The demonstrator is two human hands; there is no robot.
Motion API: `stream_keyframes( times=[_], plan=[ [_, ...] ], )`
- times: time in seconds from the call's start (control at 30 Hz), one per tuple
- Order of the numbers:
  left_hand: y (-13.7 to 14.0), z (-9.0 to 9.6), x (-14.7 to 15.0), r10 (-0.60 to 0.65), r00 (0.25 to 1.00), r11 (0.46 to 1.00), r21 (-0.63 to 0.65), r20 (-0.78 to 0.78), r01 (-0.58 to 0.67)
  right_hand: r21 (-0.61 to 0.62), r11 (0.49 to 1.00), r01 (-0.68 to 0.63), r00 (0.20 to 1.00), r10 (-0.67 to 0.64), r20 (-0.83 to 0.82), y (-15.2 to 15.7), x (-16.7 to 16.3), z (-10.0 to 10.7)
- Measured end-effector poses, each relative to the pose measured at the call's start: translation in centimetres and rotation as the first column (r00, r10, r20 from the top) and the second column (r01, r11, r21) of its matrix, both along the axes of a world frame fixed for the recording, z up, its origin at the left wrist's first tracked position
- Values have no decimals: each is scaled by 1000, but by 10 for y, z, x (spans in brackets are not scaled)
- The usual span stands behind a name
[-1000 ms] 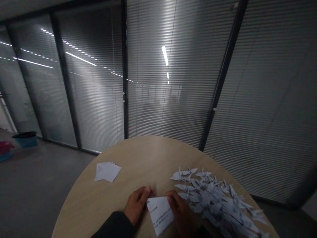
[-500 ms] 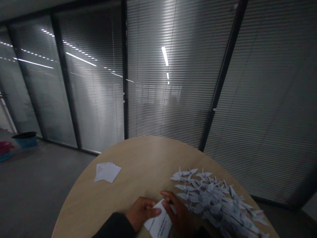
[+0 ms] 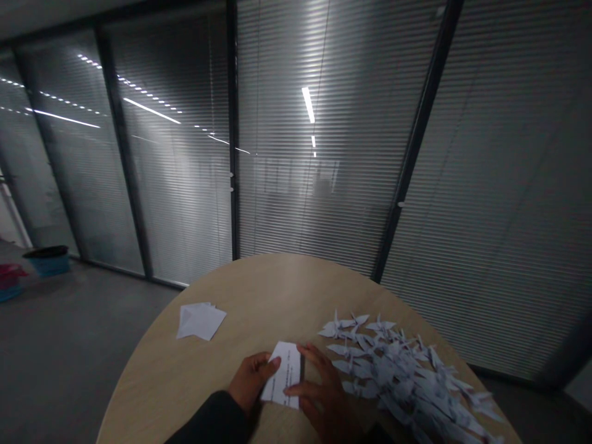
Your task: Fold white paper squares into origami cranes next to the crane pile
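A folded piece of white paper [image 3: 283,368] with lines of printed text sits between my two hands near the table's front edge. My left hand [image 3: 250,380] pinches its left side, thumb on top. On the other side, my right hand [image 3: 322,394] has a finger at the top right corner and another lying across the lower face of the paper. Just right of that hand spreads a heap of many folded paper cranes [image 3: 398,364]. Farther left lies a small stack of white paper sheets [image 3: 202,320].
The round wooden table [image 3: 277,290] stands before a glass partition [image 3: 314,216] with blinds and dark frames. On the floor at left are a blue tub [image 3: 47,262] with a dark rim and a pink and blue container [image 3: 10,280].
The folded paper has turned and moved up, away from me, so it stands more upright with its printed face showing more. Both hands have shifted their hold on it.
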State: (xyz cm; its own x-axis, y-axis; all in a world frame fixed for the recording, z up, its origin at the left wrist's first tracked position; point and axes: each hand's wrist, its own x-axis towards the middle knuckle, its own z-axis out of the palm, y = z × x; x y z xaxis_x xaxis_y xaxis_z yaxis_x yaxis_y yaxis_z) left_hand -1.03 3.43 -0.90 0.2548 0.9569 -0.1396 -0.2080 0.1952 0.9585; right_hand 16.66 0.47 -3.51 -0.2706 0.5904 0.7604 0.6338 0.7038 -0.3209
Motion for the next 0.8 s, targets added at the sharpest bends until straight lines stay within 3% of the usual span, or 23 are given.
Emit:
stream_keyframes(
  times=[0.17, 0.43, 0.63, 0.8],
  plan=[
    [-1, 2, 0, -28, 999, 999, -25, 23, 29, -74, 997, -28, 1000, 28, -1, 1, 3, -4],
    [-5, 7, 3, -107, 992, 993, -47, 68, 111, -363, 932, 0, 980, -73, -185, -3, -2, 5],
    [-9, 6, 7, -163, 981, 984, -58, 105, 170, -390, 918, 73, 944, -189, -269, -2, -2, 9],
    [-10, 4, 9, -181, 976, 980, -68, 119, 190, -503, 863, 45, 924, -227, -308, -4, -2, 20]
  ],
)
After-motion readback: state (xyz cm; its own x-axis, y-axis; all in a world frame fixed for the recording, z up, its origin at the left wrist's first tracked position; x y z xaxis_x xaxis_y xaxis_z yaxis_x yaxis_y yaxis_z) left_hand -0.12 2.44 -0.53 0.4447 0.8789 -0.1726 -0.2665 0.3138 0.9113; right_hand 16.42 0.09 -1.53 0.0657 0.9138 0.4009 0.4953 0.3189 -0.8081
